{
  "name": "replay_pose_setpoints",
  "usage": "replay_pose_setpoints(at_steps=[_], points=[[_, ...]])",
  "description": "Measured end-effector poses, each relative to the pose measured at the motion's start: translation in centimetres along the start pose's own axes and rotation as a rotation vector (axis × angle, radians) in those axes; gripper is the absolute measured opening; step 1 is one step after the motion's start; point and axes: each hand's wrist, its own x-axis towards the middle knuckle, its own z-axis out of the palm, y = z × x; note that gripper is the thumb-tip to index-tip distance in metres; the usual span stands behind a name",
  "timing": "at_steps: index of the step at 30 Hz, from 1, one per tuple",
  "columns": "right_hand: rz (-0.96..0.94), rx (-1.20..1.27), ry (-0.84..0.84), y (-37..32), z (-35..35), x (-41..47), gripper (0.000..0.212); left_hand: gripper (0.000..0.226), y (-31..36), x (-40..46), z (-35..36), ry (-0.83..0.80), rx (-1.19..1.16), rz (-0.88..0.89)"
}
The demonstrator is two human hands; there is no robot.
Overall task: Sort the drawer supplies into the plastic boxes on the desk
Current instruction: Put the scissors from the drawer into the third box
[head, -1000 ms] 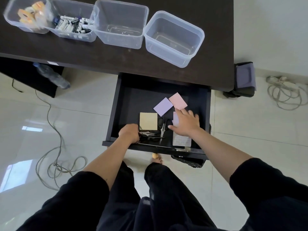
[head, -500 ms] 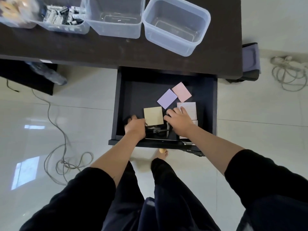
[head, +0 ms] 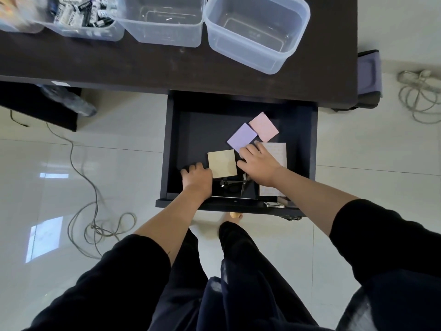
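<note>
boxes [head: 257,32]: clear plastic | desk [head: 143,68]: matt dark wood | floor [head: 119,168]: glossy tile

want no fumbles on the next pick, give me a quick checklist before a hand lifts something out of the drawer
1. Drawer open far enough to reach in: ok.
2. Empty box free on the desk: ok, two boxes hold nothing.
3. Right hand has a firm hold: cannot tell, fingers rest by the purple pad over the white sheet.
4. Left hand free: cannot tell, fingers curl beside the yellow pad.
5. Scissors clear of the hands: not ok, they lie between both wrists.
</note>
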Motion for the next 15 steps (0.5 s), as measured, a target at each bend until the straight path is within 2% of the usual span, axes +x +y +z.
replay_pose_setpoints(at_steps=[6, 9, 11, 15], points=[[0.017, 0.107, 0.053, 1.2, 0.4, -1.4, 0.044, 0.025, -0.5, 0.2, -0.8, 0.066, 0.021, 0.1], [0.05, 0.159, 0.101, 1.9, 0.5, -2.0, 0.039, 0.025, -0.9, -0.1, -1.3, 0.068, -0.019, 0.142], [0.07, 0.212, 0.119, 2.3, 0.4, -2.3, 0.038, 0.03, -1.2, -0.2, -1.3, 0.034, -0.104, 0.173], [0.122, 0.34, 0.082, 2.9, -0.3, -2.6, 0.032, 0.04, -1.9, -1.1, -1.8, -0.019, -0.442, 0.224]])
